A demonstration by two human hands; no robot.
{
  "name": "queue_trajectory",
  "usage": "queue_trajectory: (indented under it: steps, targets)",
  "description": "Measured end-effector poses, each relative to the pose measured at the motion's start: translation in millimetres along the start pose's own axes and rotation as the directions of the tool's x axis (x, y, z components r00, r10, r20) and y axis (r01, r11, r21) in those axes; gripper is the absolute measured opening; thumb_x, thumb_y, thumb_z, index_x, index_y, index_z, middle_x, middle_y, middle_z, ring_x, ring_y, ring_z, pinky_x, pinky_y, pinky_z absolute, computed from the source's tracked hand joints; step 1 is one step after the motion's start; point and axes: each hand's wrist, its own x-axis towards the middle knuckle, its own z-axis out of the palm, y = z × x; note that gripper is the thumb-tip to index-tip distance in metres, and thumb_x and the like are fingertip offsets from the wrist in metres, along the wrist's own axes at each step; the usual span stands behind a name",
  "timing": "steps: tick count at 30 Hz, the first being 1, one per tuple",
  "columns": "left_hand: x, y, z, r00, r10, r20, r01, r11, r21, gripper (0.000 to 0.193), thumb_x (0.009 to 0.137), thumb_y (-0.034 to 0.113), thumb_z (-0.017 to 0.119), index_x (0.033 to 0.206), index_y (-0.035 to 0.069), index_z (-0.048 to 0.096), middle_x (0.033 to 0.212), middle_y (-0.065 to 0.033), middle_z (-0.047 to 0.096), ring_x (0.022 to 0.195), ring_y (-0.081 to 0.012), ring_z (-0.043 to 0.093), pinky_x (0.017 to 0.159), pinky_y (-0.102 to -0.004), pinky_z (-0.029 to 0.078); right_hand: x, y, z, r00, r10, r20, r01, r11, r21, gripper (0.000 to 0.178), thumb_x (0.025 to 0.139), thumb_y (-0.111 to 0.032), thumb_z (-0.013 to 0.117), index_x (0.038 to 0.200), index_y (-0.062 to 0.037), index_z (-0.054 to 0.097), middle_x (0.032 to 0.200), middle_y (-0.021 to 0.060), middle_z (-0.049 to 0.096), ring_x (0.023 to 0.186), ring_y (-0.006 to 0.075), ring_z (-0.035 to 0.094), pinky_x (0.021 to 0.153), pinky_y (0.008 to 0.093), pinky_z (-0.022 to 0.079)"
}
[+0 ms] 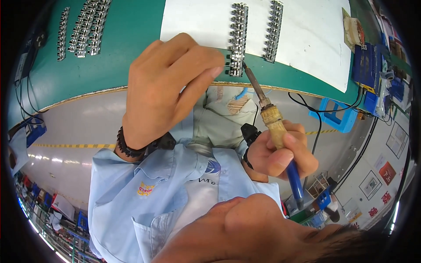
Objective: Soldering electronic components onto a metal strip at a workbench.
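Note:
My right hand (285, 153) is wrapped round a soldering iron (272, 120) with a yellowed collar and a blue handle. Its dark tip meets the right side of a strip of small metal parts (238, 39), near the strip's close end. On the other side of that end, my left hand (175, 83) has thumb and forefinger pinched together. Whatever is between those fingertips is too fine to make out. The strip lies partly on a white sheet (307, 39), with its near end over the green tabletop (123, 52).
A second metal strip (273, 30) lies to the right on the sheet. Several more strips (90, 28) rest at the far left. Blue boxes (367, 65) stand at the right edge, by black cables (322, 109). Below the bench edge is a blue plastic frame (335, 115).

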Motion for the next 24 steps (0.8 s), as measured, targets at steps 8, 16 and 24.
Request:
queue_trajectory:
  steps: [8, 16, 24]
  targets:
    - [7, -1, 8, 0.998, -0.067, 0.022, 0.068, 0.997, -0.040, 0.013, 0.081, 0.004, 0.075, 0.085, 0.010, 0.065, 0.066, 0.0010, 0.054, 0.058, -0.0186, 0.049, 0.057, -0.0352, 0.037, 6, 2, 1, 0.997, 0.020, 0.080, -0.019, 1.000, -0.006, 0.032, 0.101, -0.029, 0.057, 0.101, 0.0029, 0.053, 0.054, 0.0030, 0.042, 0.045, 0.0116, 0.035, 0.046, 0.0288, 0.032]
    - [8, -7, 11, 1.000, -0.009, 0.011, 0.009, 1.000, -0.010, 0.015, 0.078, 0.004, 0.075, 0.084, 0.011, 0.063, 0.064, 0.0014, 0.052, 0.058, -0.0190, 0.048, 0.056, -0.0355, 0.037, 5, 3, -4, 0.989, 0.077, 0.123, -0.080, 0.997, 0.022, 0.031, 0.099, -0.028, 0.063, 0.103, 0.0019, 0.056, 0.058, 0.0048, 0.049, 0.045, 0.0154, 0.044, 0.044, 0.0299, 0.038]
    - [9, -5, 13, 1.000, -0.006, 0.004, 0.006, 1.000, 0.003, 0.015, 0.077, -0.002, 0.076, 0.084, 0.007, 0.065, 0.068, -0.0018, 0.054, 0.062, -0.0187, 0.049, 0.056, -0.0341, 0.037, 9, 3, -6, 0.983, 0.100, 0.151, -0.106, 0.994, 0.038, 0.031, 0.099, -0.029, 0.065, 0.103, 0.0015, 0.058, 0.059, 0.0058, 0.053, 0.045, 0.0165, 0.047, 0.042, 0.0303, 0.040]
